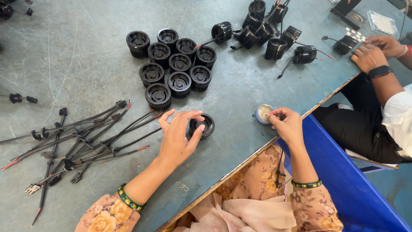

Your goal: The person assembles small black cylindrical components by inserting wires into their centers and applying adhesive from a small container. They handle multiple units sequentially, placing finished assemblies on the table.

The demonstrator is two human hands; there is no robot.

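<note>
1. Nearest to me, my left hand rests on the grey-blue table with its fingers spread and curved, thumb and fingertips closing around a single black ribbed housing that stands just right of the palm; I am touching its side, not lifting it
2. My right hand sits near the table's edge, fingertips pinched together on something too small to make out, held right at the rim of a small round pot with pale paste inside
3. To the left of my left hand lies a loose bundle of black cables with red tips and small connectors, fanned across the table
4. Further out, straight ahead, a cluster of empty black housings stands upright, packed close together and touching each other, open sides up
5. Beyond that, toward the far right, another group of wired housings lies jumbled, some tipped on their sides, with thin leads trailing from them
6. At the far right edge another person's hands are together on the table beside one more black part; one wrist wears a dark watch, and small pale chips lie just beyond them
</note>
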